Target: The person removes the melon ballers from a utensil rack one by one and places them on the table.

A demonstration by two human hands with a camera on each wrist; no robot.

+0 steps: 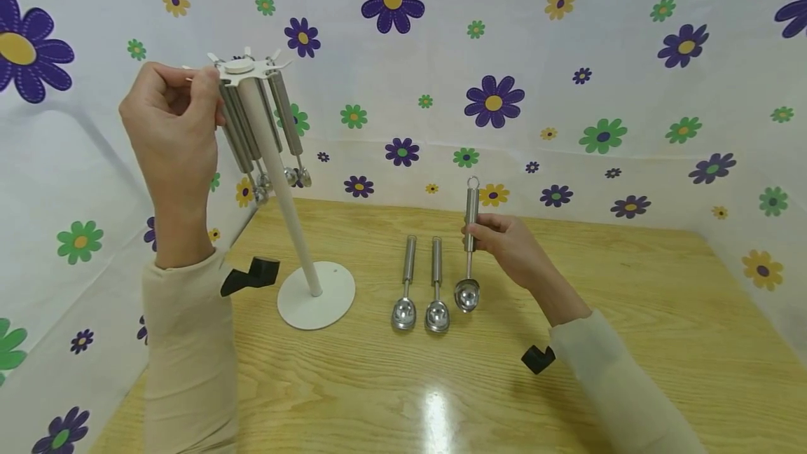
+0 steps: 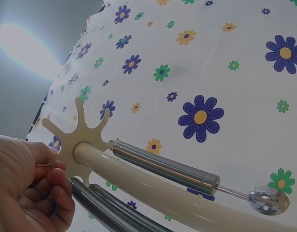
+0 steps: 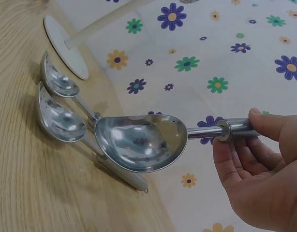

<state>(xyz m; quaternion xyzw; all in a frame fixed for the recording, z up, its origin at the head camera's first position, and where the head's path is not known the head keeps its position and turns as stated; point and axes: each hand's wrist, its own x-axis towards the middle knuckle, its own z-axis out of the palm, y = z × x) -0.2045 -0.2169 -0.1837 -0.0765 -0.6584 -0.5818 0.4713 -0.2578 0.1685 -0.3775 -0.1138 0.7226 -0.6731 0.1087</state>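
A white utensil stand [image 1: 291,223] with a star-shaped hook top rises at the left. My left hand [image 1: 179,107] is up at that top, thumb and finger pinching one of its prongs [image 2: 51,126]. Metal-handled utensils hang from other prongs, among them one with a shiny rounded end [image 2: 268,200]. My right hand [image 1: 511,247] grips an ice cream scoop [image 1: 468,294] by its steel handle, ring end up and bowl down. In the right wrist view, the bowl [image 3: 139,142] faces the camera. Two more scoops, a left one [image 1: 404,314] and a right one [image 1: 437,316], lie side by side on the table.
The stand's round white base [image 1: 334,296] rests on the wood-grain table [image 1: 353,384], left of the scoops. A white flowered cloth [image 1: 416,76] hangs behind the table and along its sides. A bright lamp [image 2: 25,48] shows in the left wrist view.
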